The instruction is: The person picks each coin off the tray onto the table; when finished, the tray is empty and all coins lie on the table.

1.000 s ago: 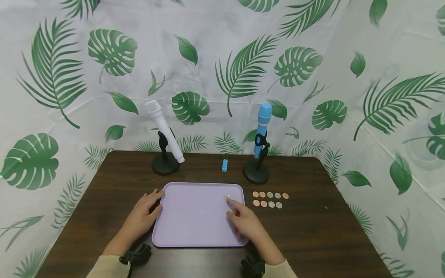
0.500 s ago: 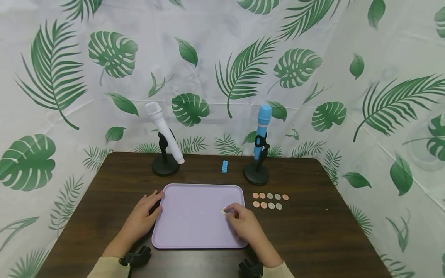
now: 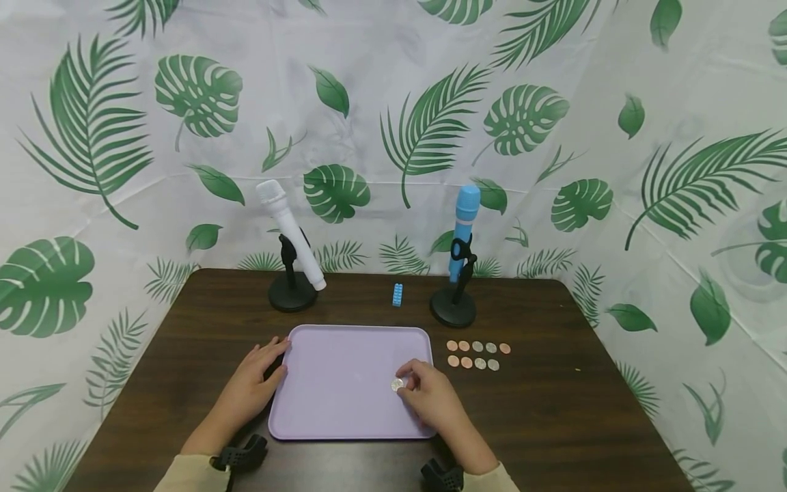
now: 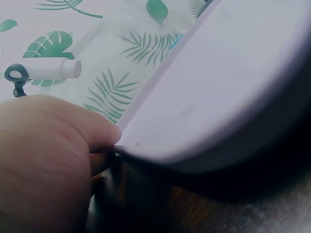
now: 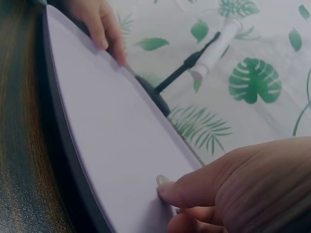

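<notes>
A silver-coloured coin [image 3: 397, 385] is pinched between the thumb and fingers of my right hand [image 3: 432, 395], low over the right part of the lilac tray [image 3: 344, 383]. In the right wrist view the coin [image 5: 162, 180] stands tilted at the thumb tip, with the other fingers curled below. My left hand [image 3: 251, 380] rests at the tray's left edge, fingertips on the rim and fingers relaxed. The left wrist view has its thumb side [image 4: 97, 127] right at the tray's corner.
Two rows of copper and silver coins [image 3: 479, 346] lie right of the tray. Behind it stand a white microphone [image 3: 292, 232] and a blue microphone [image 3: 465, 225] on black stands, with a small blue toy brick [image 3: 397, 294] between them. A leaf-print cloth hangs behind the table [image 3: 553, 410].
My right hand has drawn the coin across the tray towards me from near the far right corner, and its pointing finger has curled into a pinch. The left hand stays put.
</notes>
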A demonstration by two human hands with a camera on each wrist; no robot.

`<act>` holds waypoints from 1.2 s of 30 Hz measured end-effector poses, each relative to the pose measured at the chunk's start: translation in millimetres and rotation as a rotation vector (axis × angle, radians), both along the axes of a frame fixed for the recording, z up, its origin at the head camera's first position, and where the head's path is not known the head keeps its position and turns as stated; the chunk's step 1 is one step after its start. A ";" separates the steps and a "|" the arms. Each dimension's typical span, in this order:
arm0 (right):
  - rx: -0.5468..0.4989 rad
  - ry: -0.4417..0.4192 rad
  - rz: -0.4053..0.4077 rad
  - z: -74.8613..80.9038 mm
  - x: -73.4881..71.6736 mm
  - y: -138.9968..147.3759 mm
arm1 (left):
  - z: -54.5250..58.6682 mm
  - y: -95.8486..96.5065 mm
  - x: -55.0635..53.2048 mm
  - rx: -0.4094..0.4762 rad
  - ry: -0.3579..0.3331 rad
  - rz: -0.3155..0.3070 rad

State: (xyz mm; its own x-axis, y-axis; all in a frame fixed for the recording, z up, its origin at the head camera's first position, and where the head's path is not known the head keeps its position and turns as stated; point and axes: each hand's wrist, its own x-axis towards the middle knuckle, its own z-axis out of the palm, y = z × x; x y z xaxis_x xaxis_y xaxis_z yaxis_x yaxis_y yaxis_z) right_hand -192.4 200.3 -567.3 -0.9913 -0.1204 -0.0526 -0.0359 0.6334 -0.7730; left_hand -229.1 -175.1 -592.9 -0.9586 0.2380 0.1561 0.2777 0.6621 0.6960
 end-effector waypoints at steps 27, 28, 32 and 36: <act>-0.234 0.077 -0.103 -3.1 -8.9 17.8 | 2.6 0.0 2.0 -0.014 -0.063 0.024; -0.258 0.093 -0.120 -3.2 -10.0 21.6 | 3.3 0.1 2.4 -0.016 -0.072 0.027; -0.305 0.203 -0.181 -3.2 -15.3 43.1 | 4.7 -0.1 2.6 -0.026 -0.095 0.034; -0.382 0.286 -0.293 -1.7 -21.3 75.6 | 5.4 0.8 -0.4 -0.036 -0.097 0.034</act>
State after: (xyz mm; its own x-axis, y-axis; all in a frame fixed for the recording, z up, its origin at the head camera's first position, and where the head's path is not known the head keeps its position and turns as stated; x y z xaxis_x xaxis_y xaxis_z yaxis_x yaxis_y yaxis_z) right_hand -213.7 275.8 -569.0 -0.9546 0.2044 0.2165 -0.1423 0.3256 -0.9347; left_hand -229.5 -174.2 -587.5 -0.9764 0.2091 0.0539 0.1871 0.6948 0.6944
